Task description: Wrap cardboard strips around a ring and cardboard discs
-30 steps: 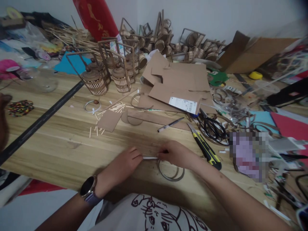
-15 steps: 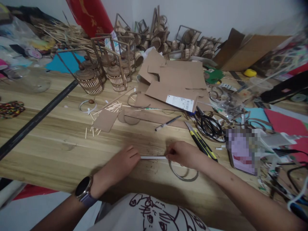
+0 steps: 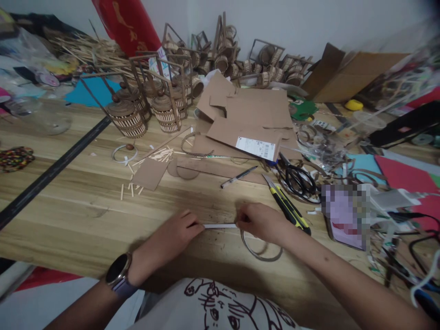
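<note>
A narrow white strip (image 3: 220,226) is stretched level between my two hands, just over the wooden table. My left hand (image 3: 180,230), with a watch on its wrist, is closed on the strip's left end. The fingers of my right hand (image 3: 259,221) pinch its right end. From under the right hand a thin strip curls into a loop (image 3: 263,257) on the table; whether it joins the white strip is hidden by the fingers. Right of that hand lies a yellow and black utility knife (image 3: 288,204). A pen (image 3: 239,177) lies beyond both hands.
Flattened cardboard (image 3: 259,110) lies farther back, with black-handled scissors (image 3: 299,176) at its right. Small slatted baskets (image 3: 127,117) stand at the back left near short wooden sticks (image 3: 163,155). A phone (image 3: 345,220) lies right among scraps. A cardboard box (image 3: 350,75) stands behind.
My left hand has moved slightly right along the white strip, so a shorter length shows between my hands. The right hand keeps its pinch. The view has shifted slightly.
</note>
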Available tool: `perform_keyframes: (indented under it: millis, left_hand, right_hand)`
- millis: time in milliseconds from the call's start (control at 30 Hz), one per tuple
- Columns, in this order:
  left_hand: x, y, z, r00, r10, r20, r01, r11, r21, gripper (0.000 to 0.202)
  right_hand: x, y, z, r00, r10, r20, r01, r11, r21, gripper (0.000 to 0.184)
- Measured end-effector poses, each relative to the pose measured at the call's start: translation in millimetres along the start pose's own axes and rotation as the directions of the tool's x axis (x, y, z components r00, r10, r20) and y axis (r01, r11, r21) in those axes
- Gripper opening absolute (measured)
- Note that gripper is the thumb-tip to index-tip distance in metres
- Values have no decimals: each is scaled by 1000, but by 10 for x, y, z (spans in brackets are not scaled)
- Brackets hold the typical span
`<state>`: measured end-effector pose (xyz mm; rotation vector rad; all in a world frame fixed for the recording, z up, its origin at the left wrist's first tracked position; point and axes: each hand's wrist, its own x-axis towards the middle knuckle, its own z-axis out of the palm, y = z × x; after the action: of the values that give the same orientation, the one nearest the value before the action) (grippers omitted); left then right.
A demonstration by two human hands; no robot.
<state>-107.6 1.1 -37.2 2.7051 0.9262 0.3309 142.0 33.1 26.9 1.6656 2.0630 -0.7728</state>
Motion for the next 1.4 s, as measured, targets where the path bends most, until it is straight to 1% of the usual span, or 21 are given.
perform_keyframes:
  millis: [200,300,400,467,533,700,800,967,1033,1100,1233,1300,1400]
  left_hand:
    - [4,6,-22,1000,4,26,-4,999,33,23]
    - [5,7,-20,1000,16,17,-16,999,38,23]
    - [-5,-8,16,1000,27,-9,-27,998,51,23]
    - [-9,-14,33,1000,28,-7,-28,998,60,23]
    - [-5,-8,24,1000,26,13,-26,997,68,22]
    - [44,41,-73,992,3,122,-17,994,112,27]
    - [86,65,-113,990,5,142,-25,989,144,29]
    - [205,152,-195,984,-29,177,-13,973,231,21]
    - [287,227,-242,980,-31,197,-16,972,233,13]
    - [386,317,-269,974,-13,224,-34,978,208,10]
    - [584,457,-217,962,36,270,-79,985,150,14]
    - [642,481,-167,963,39,267,-81,986,147,17]
    - [647,462,-112,969,39,246,-77,986,146,21]
  right_hand:
    - [-14,-26,7,999,38,-16,-39,999,-32,17]
    - [-14,-49,11,999,47,-16,-48,998,-48,18]
    - [-13,-71,7,998,65,-10,-66,996,-61,20]
    - [-11,-78,6,997,72,-5,-72,995,-66,19]
    - [-9,-77,6,997,74,-4,-74,995,-68,19]
    - [-12,-68,7,998,62,-1,-62,996,-69,20]
    - [-14,-73,-2,998,61,1,-61,996,-69,22]
    - [-9,-91,-30,998,59,9,-59,996,-60,22]
    - [-7,-97,-43,998,54,10,-54,997,-53,22]
    - [-4,-103,-57,999,44,12,-44,998,-44,23]
    - [10,-136,-79,999,22,23,-21,999,-25,23]
    - [22,-169,-82,1000,9,26,-8,1000,-16,23]
    - [43,-222,-80,999,-25,31,24,1000,16,22]
